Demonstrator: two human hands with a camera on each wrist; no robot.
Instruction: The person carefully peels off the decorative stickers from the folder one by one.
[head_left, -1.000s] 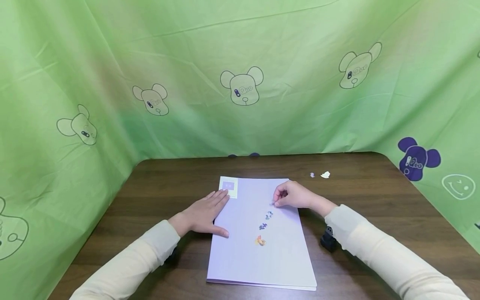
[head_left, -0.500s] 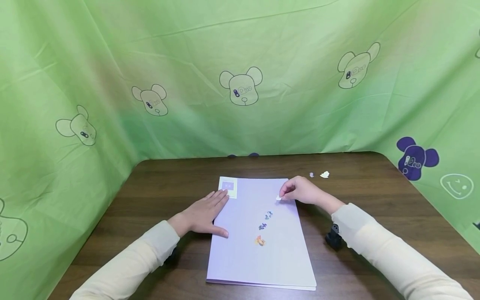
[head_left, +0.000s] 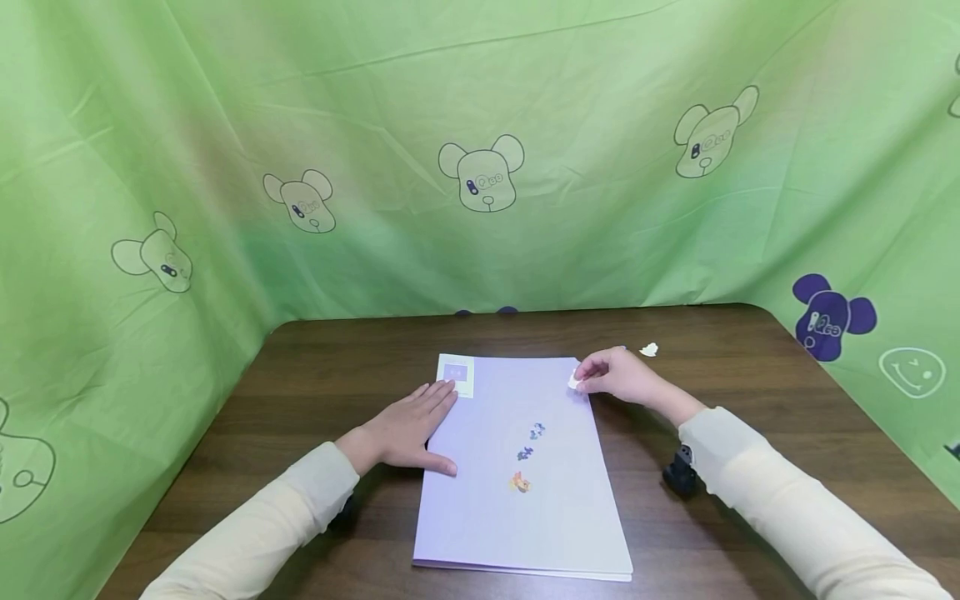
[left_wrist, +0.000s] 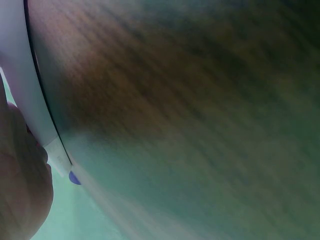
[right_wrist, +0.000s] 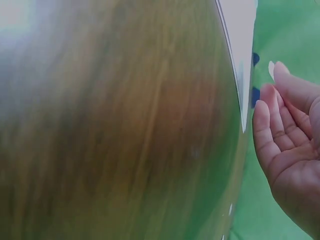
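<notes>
In the head view my left hand (head_left: 408,425) lies flat with fingers spread on the left edge of a large white drawing pad (head_left: 487,525). My right hand (head_left: 617,375) pinches a small white paper piece (head_left: 573,381) between thumb and fingertips, close over the pad's upper right corner. The right wrist view shows that white paper piece (right_wrist: 271,70) edge-on at the thumb tip. Down the pad's middle run three small cartoon stickers: a blue one (head_left: 537,431), a dark blue-purple one (head_left: 525,453) and an orange one (head_left: 521,482). In the left wrist view the left hand (left_wrist: 22,185) shows only in part.
A white label (head_left: 466,385) with a purple square sits in the pad's upper left corner, partly under the left fingertips. A torn white scrap (head_left: 649,350) lies on the brown wooden table (head_left: 337,358) beyond the right hand. A green printed curtain (head_left: 375,250) stands behind.
My right hand has lifted away from the row of stickers and moved up and right with the small white paper piece. It now covers most of the smaller scrap. The left hand stays put.
</notes>
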